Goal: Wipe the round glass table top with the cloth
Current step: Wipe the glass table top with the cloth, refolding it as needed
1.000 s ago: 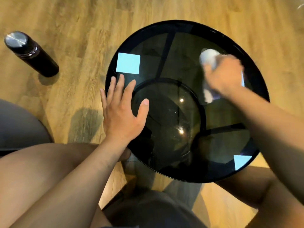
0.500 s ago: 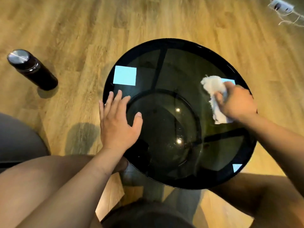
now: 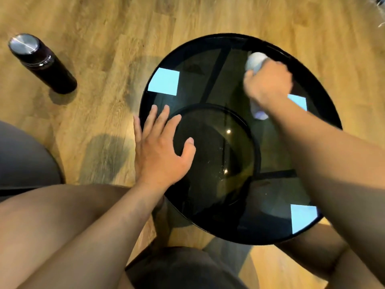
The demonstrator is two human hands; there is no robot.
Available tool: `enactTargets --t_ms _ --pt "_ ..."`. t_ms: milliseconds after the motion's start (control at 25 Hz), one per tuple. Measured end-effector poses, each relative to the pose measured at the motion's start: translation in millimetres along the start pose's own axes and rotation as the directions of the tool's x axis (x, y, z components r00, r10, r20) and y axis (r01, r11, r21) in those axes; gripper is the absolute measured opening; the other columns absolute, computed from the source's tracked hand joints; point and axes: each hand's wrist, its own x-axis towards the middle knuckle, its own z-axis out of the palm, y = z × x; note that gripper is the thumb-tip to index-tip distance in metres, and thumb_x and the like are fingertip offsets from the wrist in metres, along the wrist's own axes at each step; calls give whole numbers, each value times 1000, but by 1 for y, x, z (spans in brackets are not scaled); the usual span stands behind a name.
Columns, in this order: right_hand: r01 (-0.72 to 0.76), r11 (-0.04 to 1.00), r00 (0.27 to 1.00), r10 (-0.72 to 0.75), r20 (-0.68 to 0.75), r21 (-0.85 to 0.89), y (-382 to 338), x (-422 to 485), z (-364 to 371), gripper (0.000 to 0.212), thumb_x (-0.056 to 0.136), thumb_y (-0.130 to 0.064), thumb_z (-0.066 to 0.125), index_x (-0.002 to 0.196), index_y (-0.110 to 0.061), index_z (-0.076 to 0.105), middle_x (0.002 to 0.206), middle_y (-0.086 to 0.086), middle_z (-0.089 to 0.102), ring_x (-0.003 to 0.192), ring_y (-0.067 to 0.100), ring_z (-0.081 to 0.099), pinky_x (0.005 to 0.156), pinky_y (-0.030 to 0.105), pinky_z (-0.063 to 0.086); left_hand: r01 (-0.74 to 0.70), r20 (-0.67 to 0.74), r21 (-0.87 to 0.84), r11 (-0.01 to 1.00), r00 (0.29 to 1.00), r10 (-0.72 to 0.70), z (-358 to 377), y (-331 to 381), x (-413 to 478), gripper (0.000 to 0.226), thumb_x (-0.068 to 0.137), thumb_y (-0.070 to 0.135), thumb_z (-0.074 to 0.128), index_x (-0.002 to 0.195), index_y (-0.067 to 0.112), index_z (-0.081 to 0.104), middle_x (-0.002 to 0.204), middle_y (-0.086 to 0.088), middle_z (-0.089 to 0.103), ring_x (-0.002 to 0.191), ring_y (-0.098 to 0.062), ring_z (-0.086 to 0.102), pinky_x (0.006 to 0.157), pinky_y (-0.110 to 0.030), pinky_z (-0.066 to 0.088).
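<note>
The round dark glass table top [image 3: 208,65] fills the middle and right of the view, with black frame bars showing through it. My right hand [image 3: 268,82] is closed on a white cloth [image 3: 255,60] and presses it on the far right part of the glass; it is motion-blurred. Bits of the cloth stick out beyond the fingers and below the wrist. My left hand [image 3: 162,151] lies flat on the left edge of the glass, fingers spread, holding nothing.
A dark bottle with a silver cap [image 3: 41,63] stands on the wooden floor [image 3: 104,38] to the far left of the table. Pale blue square reflections [image 3: 164,81] sit on the glass. My bare knees and a grey seat [image 3: 20,153] are at the bottom and left.
My right hand has slid the cloth from the right-middle of the glass back up toward the far right rim. My left hand has stayed flat on the left edge.
</note>
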Motion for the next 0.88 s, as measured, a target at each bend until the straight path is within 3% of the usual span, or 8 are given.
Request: enactTargets --t_ms 200,320,400,520,680,760,880 --pt "318 937 939 -333 87 147 -91 -81 9 44 96 -45 43 130 -19 53 129 11 51 105 33 60 74 34 39 14 -91 -113 994 996 -24 0 3 -2 65 91 48 38 143 9 46 157 -12 37 149 -25 26 123 -53 9" --pt "503 834 818 -544 186 226 -69 -120 1 47 96 -49 46 135 -25 50 122 8 53 100 32 61 76 37 46 15 -124 -166 986 992 -36 1 2 -3 65 96 47 30 148 8 38 158 -14 34 149 -26 27 122 -53 11" --pt "539 815 794 -576 195 210 -20 -138 -1 44 95 -48 48 135 -29 48 117 5 52 94 31 63 72 35 46 9 -110 -151 989 994 -26 1 1 -3 64 97 47 28 149 10 37 159 -12 33 150 -24 25 123 -52 10" --pt "372 922 911 -385 148 106 77 -128 -7 41 95 -49 46 132 -30 48 115 5 53 96 35 62 74 39 45 19 -88 -96 995 996 -28 1 2 -3 62 98 50 27 148 14 40 159 -8 34 151 -21 21 124 -49 9" --pt "26 994 997 -19 71 -106 202 -52 -25 47 92 -51 38 115 -12 50 107 26 58 98 47 58 79 46 47 15 -73 -92 996 997 -22 0 3 -4 62 96 50 29 145 15 44 158 -7 37 150 -22 23 124 -50 8" --pt "-99 989 994 103 35 -113 215 -22 -26 52 83 -50 34 106 -7 52 102 32 58 94 48 58 76 45 46 11 -78 -120 993 997 -21 -1 3 -3 62 95 50 31 144 14 45 157 -8 38 149 -23 26 124 -51 7" --pt "-49 992 996 57 67 -114 170 9 -19 49 84 -43 40 110 -3 53 110 34 58 101 49 57 82 46 46 0 -85 -127 992 996 -10 0 3 -2 62 94 49 34 144 13 46 155 -10 40 149 -24 27 124 -53 7"
